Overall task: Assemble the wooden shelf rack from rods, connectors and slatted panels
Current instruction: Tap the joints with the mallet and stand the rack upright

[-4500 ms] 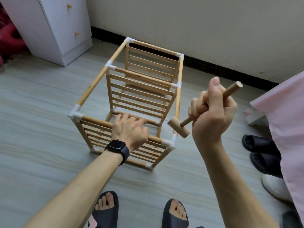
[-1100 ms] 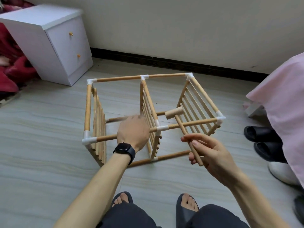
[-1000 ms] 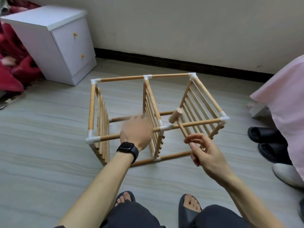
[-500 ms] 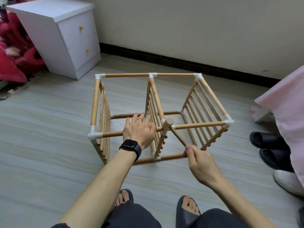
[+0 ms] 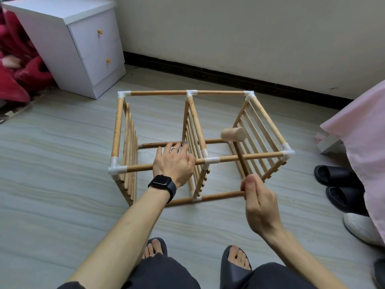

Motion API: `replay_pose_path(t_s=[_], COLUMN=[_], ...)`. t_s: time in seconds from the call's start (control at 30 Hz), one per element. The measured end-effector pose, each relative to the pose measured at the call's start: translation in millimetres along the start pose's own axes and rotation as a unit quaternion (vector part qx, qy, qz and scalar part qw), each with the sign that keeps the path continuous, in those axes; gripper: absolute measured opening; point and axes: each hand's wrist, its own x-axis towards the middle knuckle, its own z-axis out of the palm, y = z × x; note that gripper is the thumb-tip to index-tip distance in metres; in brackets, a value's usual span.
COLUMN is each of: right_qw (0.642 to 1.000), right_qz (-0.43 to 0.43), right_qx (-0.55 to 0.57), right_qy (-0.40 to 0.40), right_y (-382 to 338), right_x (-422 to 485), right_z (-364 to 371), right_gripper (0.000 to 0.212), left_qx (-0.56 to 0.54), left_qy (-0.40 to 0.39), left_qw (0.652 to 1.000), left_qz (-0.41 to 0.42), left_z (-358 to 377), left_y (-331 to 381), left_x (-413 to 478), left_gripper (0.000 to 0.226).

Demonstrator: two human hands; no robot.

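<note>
Wooden shelf rack [image 5: 197,126], seemingly all joined, is lying beneath the flat-fingered left hand [image 5: 174,164] while the right hand [image 5: 259,202] is gripping a mallet [image 5: 233,134] for final tightening.

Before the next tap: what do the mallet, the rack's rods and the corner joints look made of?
Mallet: pale, bare-looking wood, matte with no sheen. Rods: light wood, possibly bamboo; warm tan, smooth, faint streaks. Corner joints: probably plastic; uniform white, moulded shape.
</note>
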Motion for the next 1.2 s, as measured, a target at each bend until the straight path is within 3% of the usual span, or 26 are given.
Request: replay_pose_path(t_s=[0.1,0.23,0.37,0.47,0.6,0.7,0.8,0.97,1.07,1.2], right_qw=[0.994,0.999,0.992,1.000,0.994,0.999,0.986,0.994,0.991,0.984], right_qz=[0.048,-0.040,0.075,0.006,0.071,0.029,0.099,0.079,0.105,0.091], right_qx=[-0.035,0.025,-0.056,0.013,-0.019,0.017,-0.081,-0.015,-0.010,0.150], right_qy=[-0.095,0.012,-0.086,0.000,-0.078,0.008,-0.105,-0.077,-0.080,-0.027], right_y=[0,-6,0,-3,2,-1,1,-8,-10,-22], right_x=[-1,-2,1,1,0,0,0,13,22,38], right_z=[2,5,8,7,8,6,6,-10,-12,-25], right_gripper=[0.054,0.041,0.046,0.047,0.047,0.042,0.044,0.044,0.029,0.015], left_qx=[0.005,0.003,-0.001,0.003,0.007,0.004,0.001,-0.001,0.000,-0.006], left_qy=[-0.002,-0.002,0.000,0.001,0.005,0.001,0.004,0.013,0.007,-0.007], left_qw=[1.000,1.000,1.000,1.000,1.000,1.000,1.000,1.000,1.000,1.000], left_qz=[-0.001,-0.003,-0.006,-0.005,-0.007,-0.006,-0.008,-0.010,-0.009,-0.003], left_z=[0,-1,-1,-1,-1,-1,-2,-4,-5,-7], left_y=[0,0,1,1,2,1,2,3,3,1], left_x=[-1,0,-2,0,-3,-1,-2,-3,-4,1], left_gripper=[0.059,0.058,0.056,0.056,0.056,0.055,0.054,0.051,0.050,0.049])
